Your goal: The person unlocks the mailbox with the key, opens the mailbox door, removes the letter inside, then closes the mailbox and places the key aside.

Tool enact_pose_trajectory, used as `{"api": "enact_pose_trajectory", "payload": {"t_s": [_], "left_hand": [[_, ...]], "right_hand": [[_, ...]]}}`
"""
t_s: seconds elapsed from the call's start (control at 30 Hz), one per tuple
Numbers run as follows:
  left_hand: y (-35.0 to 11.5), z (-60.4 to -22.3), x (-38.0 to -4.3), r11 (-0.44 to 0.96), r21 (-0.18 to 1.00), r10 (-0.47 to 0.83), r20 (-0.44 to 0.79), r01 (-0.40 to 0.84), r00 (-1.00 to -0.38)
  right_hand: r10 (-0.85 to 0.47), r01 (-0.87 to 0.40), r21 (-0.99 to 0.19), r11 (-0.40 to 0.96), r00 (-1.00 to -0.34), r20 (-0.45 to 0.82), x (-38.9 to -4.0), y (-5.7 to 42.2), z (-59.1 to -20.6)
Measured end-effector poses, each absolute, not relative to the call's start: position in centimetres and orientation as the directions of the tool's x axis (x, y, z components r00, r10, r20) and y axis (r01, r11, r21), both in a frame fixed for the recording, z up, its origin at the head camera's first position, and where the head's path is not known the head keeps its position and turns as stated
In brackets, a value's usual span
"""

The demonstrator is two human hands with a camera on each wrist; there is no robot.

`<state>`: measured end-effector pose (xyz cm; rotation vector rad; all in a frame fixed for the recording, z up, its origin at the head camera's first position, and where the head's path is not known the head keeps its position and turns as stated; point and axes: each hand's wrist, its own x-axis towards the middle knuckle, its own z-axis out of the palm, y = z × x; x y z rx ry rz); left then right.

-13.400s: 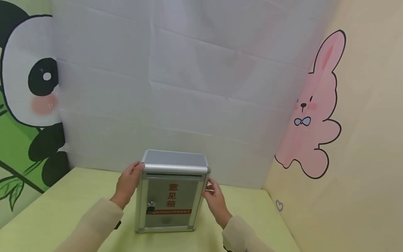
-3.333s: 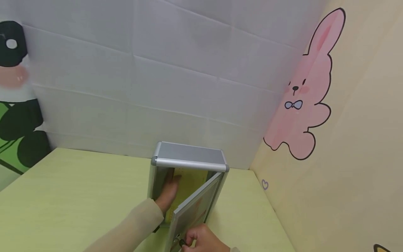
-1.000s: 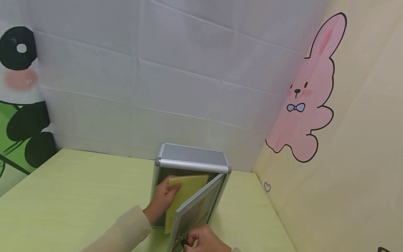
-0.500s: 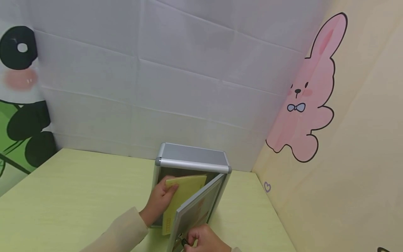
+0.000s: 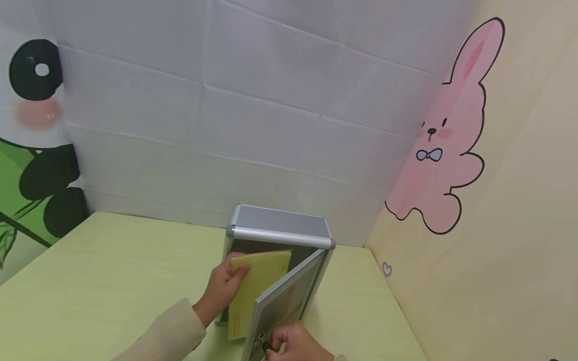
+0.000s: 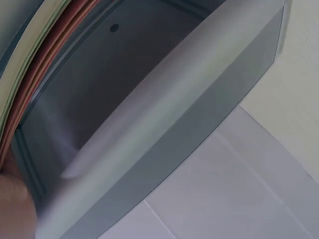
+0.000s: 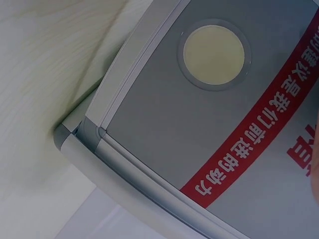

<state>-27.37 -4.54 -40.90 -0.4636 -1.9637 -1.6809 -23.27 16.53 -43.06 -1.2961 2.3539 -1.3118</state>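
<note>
A silver-grey suggestion box point(image 5: 282, 220) stands on the table with its front door point(image 5: 286, 301) swung out to the right. My left hand point(image 5: 220, 288) grips yellow envelopes point(image 5: 261, 283) by their upper left edge, thumb in front. They stand upright in the box's opening, partly behind the door. Layered cream and reddish-brown edges of the stack point(image 6: 42, 64) show in the left wrist view, beside the box's dark interior. At the door's lock, my right hand point(image 5: 298, 343) pinches a black-headed key point(image 5: 266, 346). The door's red strip point(image 7: 259, 132) appears in the right wrist view.
The box stands on a pale yellow-green table point(image 5: 122, 271), close to a creased white sheet point(image 5: 262, 125) at the back. On the right is a cream wall point(image 5: 524, 225) with a pink rabbit picture point(image 5: 451, 155). A panda picture point(image 5: 40, 110) is on the left.
The box's door, shut at first, now stands open. My left hand, earlier inside the box, has drawn the envelopes leftward and partly out. My right hand stays at the key.
</note>
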Motion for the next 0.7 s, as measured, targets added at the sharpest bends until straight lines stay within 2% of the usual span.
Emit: {"api": "enact_pose_trajectory", "payload": {"t_s": [0.17, 0.3, 0.47, 0.7], "left_hand": [[-4.9, -40.6, -27.2, 0.150, 0.873, -0.088, 0.480, 0.465, -0.873], [-5.5, -40.6, -27.3, 0.152, 0.904, -0.105, 0.418, 0.400, -0.903], [-6.1, -40.8, -27.2, 0.195, 0.882, -0.109, 0.455, 0.429, -0.884], [-7.3, -41.1, -26.9, 0.170, 0.876, -0.115, 0.472, 0.451, -0.874]], "right_hand": [[-0.736, -0.553, -0.794, 0.251, -0.642, 0.215, -23.1, 16.7, -42.9], [-0.737, -0.567, -0.788, 0.240, -0.635, 0.233, -23.1, 16.6, -42.9], [-0.736, -0.618, -0.745, 0.252, -0.622, 0.267, -23.3, 16.3, -42.9], [-0.731, -0.583, -0.772, 0.253, -0.638, 0.242, -23.3, 16.1, -42.8]]}}
